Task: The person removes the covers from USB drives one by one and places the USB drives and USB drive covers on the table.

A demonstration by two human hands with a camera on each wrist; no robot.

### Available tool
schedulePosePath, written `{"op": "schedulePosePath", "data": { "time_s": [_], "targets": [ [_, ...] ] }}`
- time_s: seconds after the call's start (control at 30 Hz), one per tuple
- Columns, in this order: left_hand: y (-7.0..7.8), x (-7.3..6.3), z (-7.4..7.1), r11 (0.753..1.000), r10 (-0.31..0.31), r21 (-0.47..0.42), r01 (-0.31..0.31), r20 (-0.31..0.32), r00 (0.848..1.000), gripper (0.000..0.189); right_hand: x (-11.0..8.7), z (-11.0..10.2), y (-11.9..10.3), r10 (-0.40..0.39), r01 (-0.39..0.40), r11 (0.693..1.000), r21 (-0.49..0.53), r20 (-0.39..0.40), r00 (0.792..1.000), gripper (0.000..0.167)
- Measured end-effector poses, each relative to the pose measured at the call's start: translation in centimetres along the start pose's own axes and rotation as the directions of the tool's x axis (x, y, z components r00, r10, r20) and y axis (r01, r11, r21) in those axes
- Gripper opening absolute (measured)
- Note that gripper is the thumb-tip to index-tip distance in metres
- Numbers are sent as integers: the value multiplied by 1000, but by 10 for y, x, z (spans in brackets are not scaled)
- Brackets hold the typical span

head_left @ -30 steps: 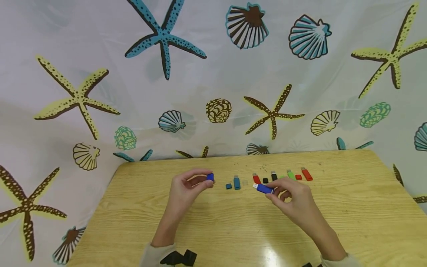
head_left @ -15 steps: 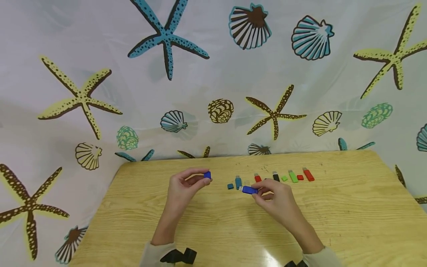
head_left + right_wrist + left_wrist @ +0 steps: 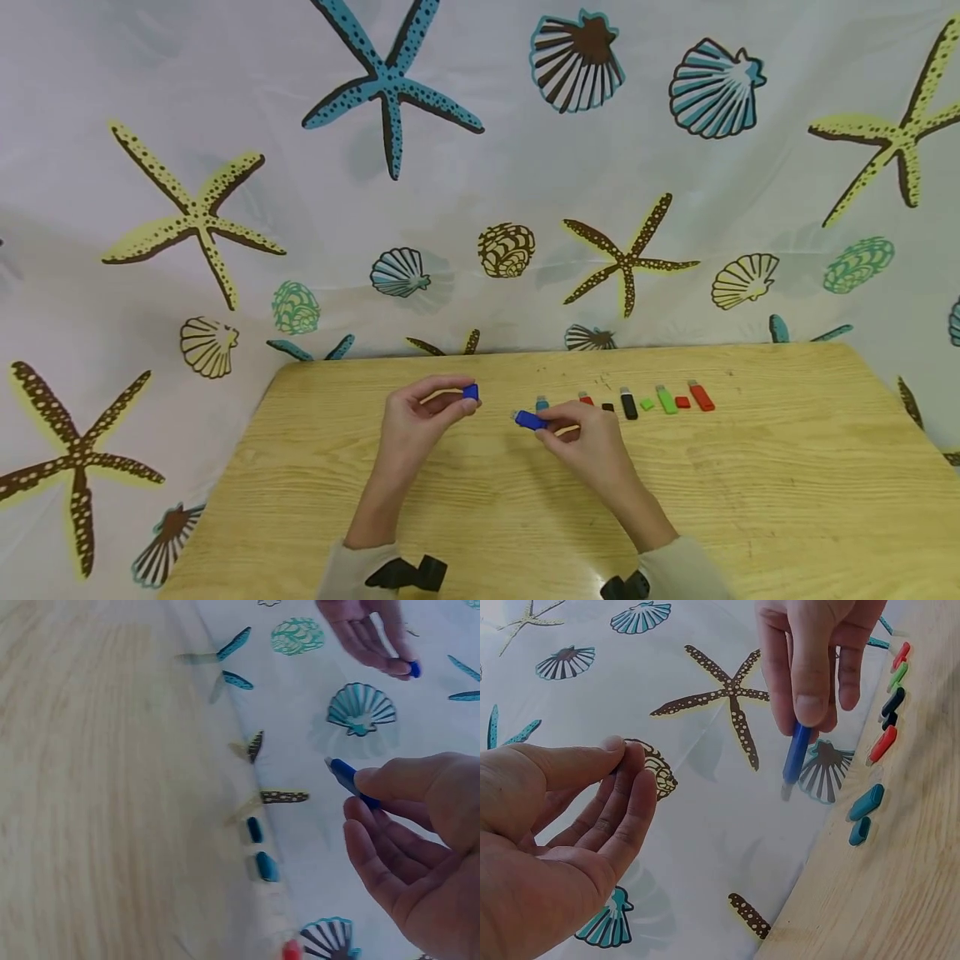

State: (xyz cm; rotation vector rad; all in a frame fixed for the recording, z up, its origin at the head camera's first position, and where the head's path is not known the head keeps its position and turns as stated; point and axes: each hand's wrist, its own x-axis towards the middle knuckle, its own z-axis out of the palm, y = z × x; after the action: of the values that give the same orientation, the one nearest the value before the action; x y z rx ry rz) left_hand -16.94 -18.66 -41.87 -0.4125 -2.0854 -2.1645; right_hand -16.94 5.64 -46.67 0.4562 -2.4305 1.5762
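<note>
Above the wooden table, my left hand (image 3: 420, 429) pinches a small blue USB stick cap (image 3: 470, 392) between thumb and fingertips. In the left wrist view the cap is almost wholly covered by the fingers. My right hand (image 3: 592, 450) holds a blue USB stick (image 3: 530, 420) by its rear end, the metal plug facing the left hand. A gap separates plug and cap in the head view. Behind the right hand, a teal USB stick (image 3: 542, 403) lies partly hidden; its teal cap (image 3: 859, 831) shows beside it in the left wrist view.
Along the back of the table (image 3: 337, 467) runs a row of uncapped USB sticks: red (image 3: 586, 398), black (image 3: 628, 404), green (image 3: 666, 399) and another red stick (image 3: 702, 396). Caps in black (image 3: 607, 407), green (image 3: 647, 404) and red (image 3: 682, 402) lie among them. A shell-patterned cloth (image 3: 450, 192) hangs behind.
My right hand has carried the blue USB stick leftward, closer to the cap, uncovering the green stick and cap. The left hand has stayed nearly still with the cap.
</note>
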Motion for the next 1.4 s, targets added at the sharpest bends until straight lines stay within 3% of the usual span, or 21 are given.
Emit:
{"op": "schedulePosePath", "data": {
  "time_s": [0.1, 0.33, 0.5, 0.7, 0.97, 1.23, 1.4],
  "targets": [
    [-2, 0, -1, 1000, -3, -8, 3, 1, 1000, 26, 4, 13, 9, 6, -6, 1000, 0, -33, 999, 18],
    [-11, 1, -8, 999, -43, -6, 43, -38, 998, 26, 13, 39, 22, 111, -108, 993, 37, -89, 990, 16],
    [-17, 3, -10, 999, -35, -11, 35, -32, 999, 26, 19, 54, 25, 98, -101, 995, -18, -98, 990, 14],
    [-20, 3, -9, 999, -38, -16, 38, -25, 999, 27, 19, 64, 28, 138, -145, 988, -60, -99, 985, 15],
    [-19, 4, -6, 999, -48, -7, 47, -23, 999, 25, 21, 70, 31, 66, -82, 987, -137, -113, 991, 15],
    [-15, 3, -7, 998, -69, 9, 69, -37, 997, 24, 24, 75, 33, 62, -83, 978, -191, -114, 992, 16],
    [-22, 5, -12, 997, -80, -5, 80, -44, 996, 26, 26, 77, 32, 52, -75, 972, -221, -111, 992, 18]
  ]
}}
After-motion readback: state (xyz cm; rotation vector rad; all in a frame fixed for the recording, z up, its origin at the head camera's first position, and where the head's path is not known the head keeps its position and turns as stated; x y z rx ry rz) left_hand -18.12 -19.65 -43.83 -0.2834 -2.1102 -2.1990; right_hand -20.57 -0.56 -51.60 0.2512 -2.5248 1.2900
